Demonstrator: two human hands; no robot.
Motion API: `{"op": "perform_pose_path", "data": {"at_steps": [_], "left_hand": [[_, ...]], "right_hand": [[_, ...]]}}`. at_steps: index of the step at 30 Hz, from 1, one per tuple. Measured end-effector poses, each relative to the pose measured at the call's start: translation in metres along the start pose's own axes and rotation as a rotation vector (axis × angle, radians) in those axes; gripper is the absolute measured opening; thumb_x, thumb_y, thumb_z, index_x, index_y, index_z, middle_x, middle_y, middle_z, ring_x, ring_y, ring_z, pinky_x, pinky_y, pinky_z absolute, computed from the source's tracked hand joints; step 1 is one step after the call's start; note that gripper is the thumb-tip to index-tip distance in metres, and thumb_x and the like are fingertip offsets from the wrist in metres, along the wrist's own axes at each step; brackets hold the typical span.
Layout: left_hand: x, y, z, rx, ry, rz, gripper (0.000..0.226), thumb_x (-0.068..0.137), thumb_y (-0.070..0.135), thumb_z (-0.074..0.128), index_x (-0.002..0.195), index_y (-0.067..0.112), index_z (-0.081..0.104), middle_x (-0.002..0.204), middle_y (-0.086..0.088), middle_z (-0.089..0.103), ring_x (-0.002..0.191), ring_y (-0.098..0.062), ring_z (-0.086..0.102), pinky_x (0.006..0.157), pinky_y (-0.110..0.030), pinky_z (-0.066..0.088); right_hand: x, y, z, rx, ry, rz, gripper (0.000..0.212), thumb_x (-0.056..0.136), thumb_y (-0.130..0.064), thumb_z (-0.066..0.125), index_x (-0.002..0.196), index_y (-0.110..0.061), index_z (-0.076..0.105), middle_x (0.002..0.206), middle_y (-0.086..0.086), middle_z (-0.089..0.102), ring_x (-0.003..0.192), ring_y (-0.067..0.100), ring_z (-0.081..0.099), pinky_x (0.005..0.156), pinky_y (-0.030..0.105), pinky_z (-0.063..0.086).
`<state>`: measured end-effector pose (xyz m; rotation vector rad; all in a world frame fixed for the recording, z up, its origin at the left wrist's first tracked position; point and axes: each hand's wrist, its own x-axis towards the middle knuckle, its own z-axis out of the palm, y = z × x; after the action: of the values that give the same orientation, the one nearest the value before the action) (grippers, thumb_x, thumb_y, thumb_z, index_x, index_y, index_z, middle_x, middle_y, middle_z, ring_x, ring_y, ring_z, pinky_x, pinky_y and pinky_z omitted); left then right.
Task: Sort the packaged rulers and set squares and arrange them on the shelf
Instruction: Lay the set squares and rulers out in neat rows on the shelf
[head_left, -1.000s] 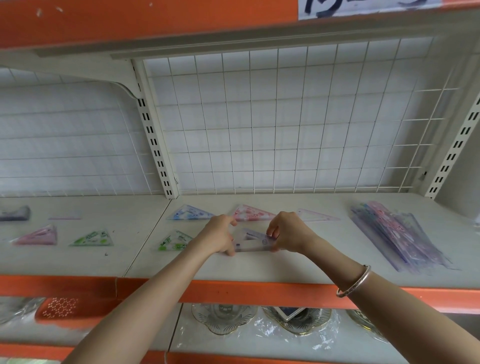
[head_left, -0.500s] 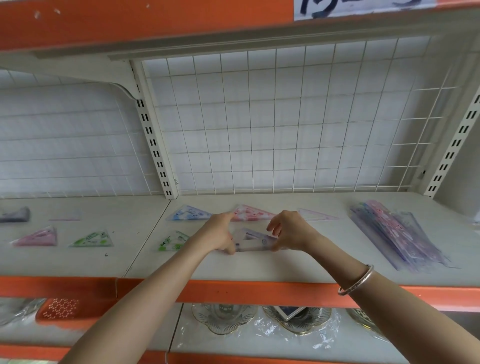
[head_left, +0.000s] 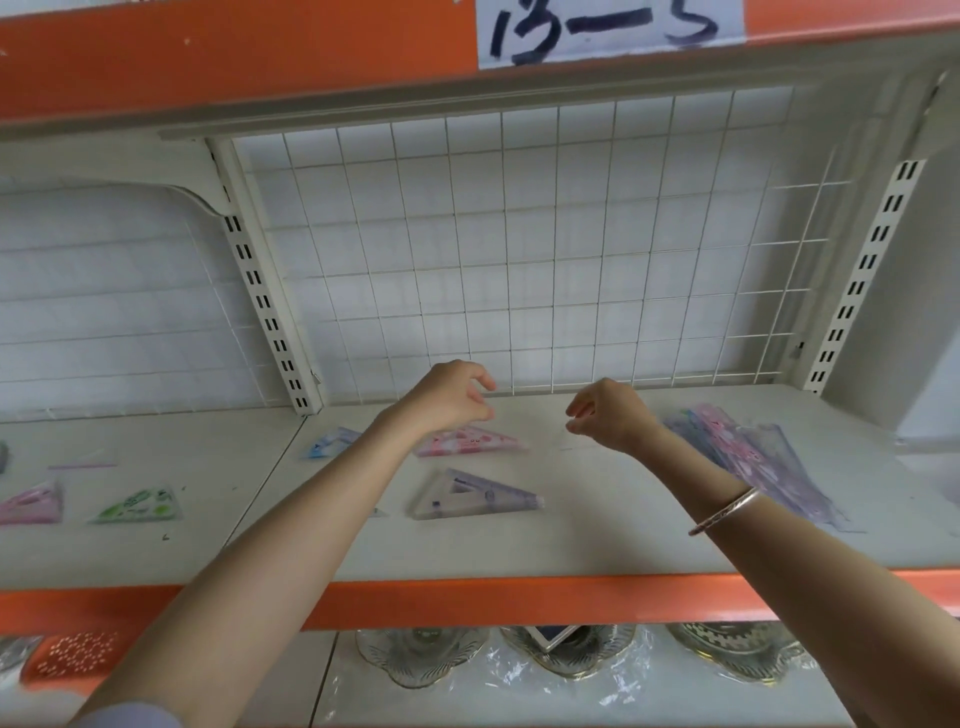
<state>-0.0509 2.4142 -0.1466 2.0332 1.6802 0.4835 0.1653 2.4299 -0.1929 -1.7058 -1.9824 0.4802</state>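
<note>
The left hand (head_left: 449, 397) and right hand (head_left: 610, 415) hover apart, fingers loosely curled, holding nothing. Below them the purple packaged set square (head_left: 475, 496) lies flat on the shelf (head_left: 597, 540), with the pink set square (head_left: 467, 441) just behind it and the stack of packaged rulers (head_left: 753, 457) to its right.

A white wire grid (head_left: 519, 260) forms the far wall. It runs between a slotted post (head_left: 265, 312) on the left and another on the right (head_left: 862, 275). Above it, a paper label (head_left: 608, 31) with dark handwritten marks is stuck on an orange rail (head_left: 234, 57). Nearest, on the level below, an orange tray (head_left: 78, 657) with small holes lies at the left. Three patterned glass dishes (head_left: 421, 657) under clear wrap (head_left: 519, 675) sit side by side to its right.
</note>
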Motion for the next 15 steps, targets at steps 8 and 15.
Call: {"op": "perform_pose_path", "data": {"at_steps": [8, 15], "left_hand": [[0.045, 0.03, 0.063, 0.069, -0.123, 0.095, 0.048, 0.085, 0.016, 0.069, 0.13, 0.012, 0.054, 0.125, -0.009, 0.058, 0.106, -0.021, 0.058, 0.089, -0.028, 0.045], [0.081, 0.04, 0.101, 0.323, -0.262, 0.061, 0.081, 0.084, 0.025, 0.071, 0.15, 0.013, 0.025, 0.153, -0.009, 0.032, 0.138, -0.025, 0.035, 0.109, -0.031, 0.032]], "right_hand": [[0.014, 0.036, -0.007, -0.174, -0.139, 0.029, 0.05, 0.081, -0.014, 0.072, 0.128, -0.007, 0.056, 0.129, 0.008, 0.058, 0.119, 0.022, 0.053, 0.098, 0.027, 0.039], [0.024, 0.05, 0.001, -0.195, -0.206, 0.071, 0.061, 0.077, -0.02, 0.077, 0.13, -0.005, 0.053, 0.129, 0.01, 0.056, 0.12, 0.024, 0.05, 0.096, 0.026, 0.038]]}}
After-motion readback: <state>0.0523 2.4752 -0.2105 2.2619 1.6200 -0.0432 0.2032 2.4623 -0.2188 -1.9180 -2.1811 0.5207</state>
